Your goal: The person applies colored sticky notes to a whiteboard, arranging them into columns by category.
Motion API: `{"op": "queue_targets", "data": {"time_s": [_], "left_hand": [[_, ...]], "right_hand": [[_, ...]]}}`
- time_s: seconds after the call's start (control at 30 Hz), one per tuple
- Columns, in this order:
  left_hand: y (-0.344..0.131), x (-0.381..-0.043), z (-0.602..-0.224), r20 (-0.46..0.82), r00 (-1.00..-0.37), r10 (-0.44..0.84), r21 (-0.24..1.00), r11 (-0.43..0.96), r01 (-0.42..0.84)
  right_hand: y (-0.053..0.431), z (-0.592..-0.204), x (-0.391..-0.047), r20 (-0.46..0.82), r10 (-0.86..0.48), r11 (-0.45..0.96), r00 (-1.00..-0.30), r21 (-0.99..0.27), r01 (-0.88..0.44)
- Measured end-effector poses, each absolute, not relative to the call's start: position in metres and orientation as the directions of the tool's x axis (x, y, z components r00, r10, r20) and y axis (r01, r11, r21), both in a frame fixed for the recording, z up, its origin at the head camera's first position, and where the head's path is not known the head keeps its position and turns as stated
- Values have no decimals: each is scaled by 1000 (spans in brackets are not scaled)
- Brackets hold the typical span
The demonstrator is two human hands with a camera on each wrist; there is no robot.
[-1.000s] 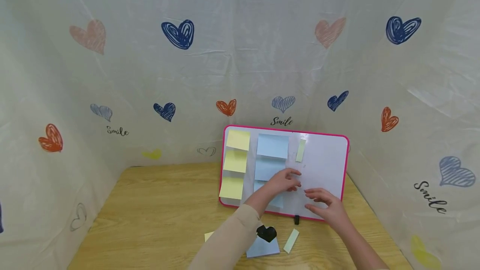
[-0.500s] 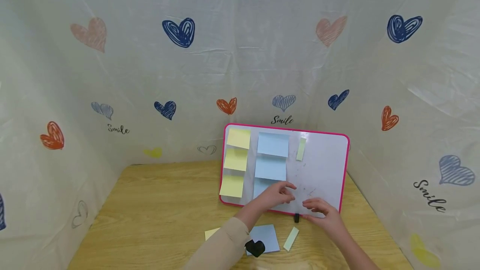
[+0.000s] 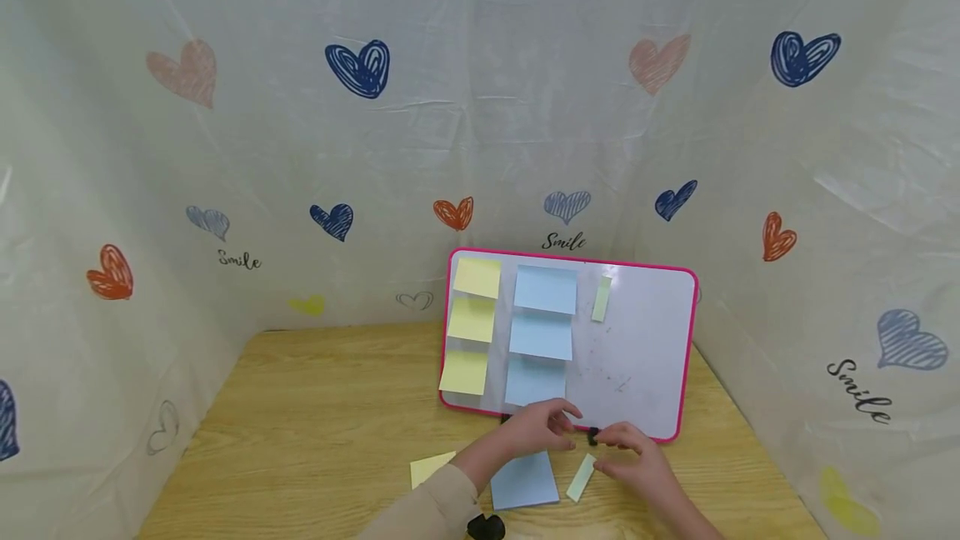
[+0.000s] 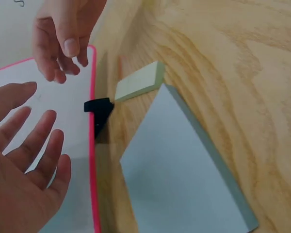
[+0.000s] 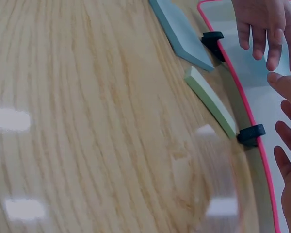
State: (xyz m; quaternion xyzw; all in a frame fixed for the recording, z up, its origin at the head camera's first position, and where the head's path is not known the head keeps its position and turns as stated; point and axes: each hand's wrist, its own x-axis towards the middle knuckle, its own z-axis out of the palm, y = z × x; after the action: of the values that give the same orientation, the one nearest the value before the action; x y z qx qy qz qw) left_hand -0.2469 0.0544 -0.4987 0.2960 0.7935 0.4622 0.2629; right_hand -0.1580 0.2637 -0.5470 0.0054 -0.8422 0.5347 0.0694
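Note:
My left hand (image 3: 536, 427) hovers by the lower edge of a pink-framed whiteboard (image 3: 645, 340), above a blue sticky-note pad (image 3: 525, 482). Its fingers are loosely bent and hold nothing. To its right, my right hand (image 3: 637, 461) is close to a narrow pale green sticky-note pad (image 3: 581, 477); a gap stays between the hands. No object shows in the right fingers in the left wrist view, where the green pad (image 4: 140, 81) lies apart from both hands. On the board are a column of yellow notes (image 3: 471, 320), a column of blue notes (image 3: 542, 335) and one green strip (image 3: 602, 299).
Black feet (image 5: 251, 134) hold the board's lower edge on the wooden table (image 3: 322, 423). A yellow sticky note or pad (image 3: 431, 467) lies left of the blue pad, partly behind the left sleeve. A curtain with printed hearts (image 3: 480, 107) surrounds the table.
Both hands have drawn down from the front of the board toward the pads, uncovering the lowest blue note. The notes and pads stay in place.

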Motion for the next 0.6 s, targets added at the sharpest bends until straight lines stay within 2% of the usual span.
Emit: {"op": "queue_targets", "data": {"time_s": [0.07, 0.27, 0.4, 0.6], "left_hand": [[53, -243, -506, -139, -683, 717, 887, 397, 237], [48, -230, -531, -87, -694, 715, 867, 397, 301], [46, -225, -546, -44, -700, 713, 857, 387, 340], [43, -222, -559, 6, -681, 732, 766, 434, 473]], "right_hand": [[261, -554, -157, 130, 49, 434, -990, -896, -96], [255, -574, -154, 336, -22, 498, -942, -813, -301], [253, -584, -155, 359, -43, 543, -932, -775, -323], [249, -596, -157, 428, -61, 703, -902, -623, -343]]}}
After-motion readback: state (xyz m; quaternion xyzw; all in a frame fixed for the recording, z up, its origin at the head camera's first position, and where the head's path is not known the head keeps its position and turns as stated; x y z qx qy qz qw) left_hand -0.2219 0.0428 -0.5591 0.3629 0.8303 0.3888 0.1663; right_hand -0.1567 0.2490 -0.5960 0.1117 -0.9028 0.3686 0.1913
